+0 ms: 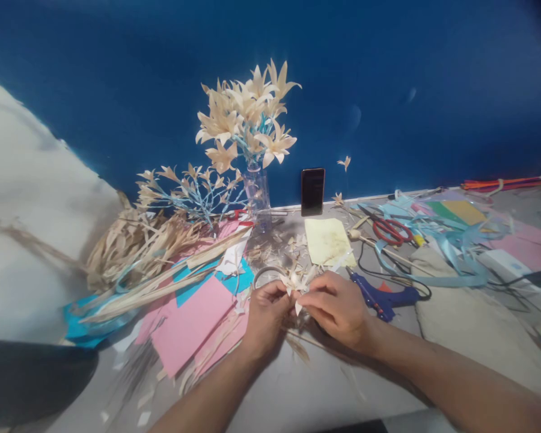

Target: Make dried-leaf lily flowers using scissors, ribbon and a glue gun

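Observation:
Between my two hands, above the middle of the table, is a small cream husk flower [299, 282] with pointed petals. My left hand [270, 307] pinches it from the left, low near its base. From the other side, the fingers of my right hand [336, 304] close on a petal at the flower's edge. The stem, if there is one, is hidden by my fingers. Just behind my left hand lies a ring-shaped roll [268, 273]. A blue glue gun [385, 297] rests on its side right of my right hand.
A clear vase [258, 198] holds similar finished flowers [247, 114] by the blue wall. A phone [312, 191] leans there. Dried husks [130, 246] and pink paper [193, 325] lie left; yellow paper [327, 240], red-handled scissors [392, 230] and blue ribbon [460, 264] lie right.

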A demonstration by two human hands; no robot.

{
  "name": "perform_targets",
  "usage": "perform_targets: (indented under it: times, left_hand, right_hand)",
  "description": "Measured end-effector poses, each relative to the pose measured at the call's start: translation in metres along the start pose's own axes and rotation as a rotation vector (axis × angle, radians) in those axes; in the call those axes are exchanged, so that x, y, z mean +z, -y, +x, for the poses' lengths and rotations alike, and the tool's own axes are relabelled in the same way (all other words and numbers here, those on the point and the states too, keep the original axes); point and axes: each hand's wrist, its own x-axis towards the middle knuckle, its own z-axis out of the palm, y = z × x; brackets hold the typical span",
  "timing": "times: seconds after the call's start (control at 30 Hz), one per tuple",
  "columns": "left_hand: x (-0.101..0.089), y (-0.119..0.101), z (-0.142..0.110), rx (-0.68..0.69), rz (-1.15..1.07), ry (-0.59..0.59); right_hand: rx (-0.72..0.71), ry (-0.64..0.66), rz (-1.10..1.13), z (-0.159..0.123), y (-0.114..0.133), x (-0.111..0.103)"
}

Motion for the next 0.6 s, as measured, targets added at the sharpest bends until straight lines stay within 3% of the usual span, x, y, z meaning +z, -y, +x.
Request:
perform_targets:
  times: [0.3,0.6]
  left_hand:
    - [0.0041,-0.0049,-0.0001,-0.170,-0.019,0.053]
    - [0.0034,-0.0010,0.0017,-0.181,-0.009,0.060]
  right_hand:
    - [0.612,-0.022,0.634,0.0067,-0.0077,-0.0020]
    - [0.774,-0.025,0.876,0.0039,-0.0072,0.0076]
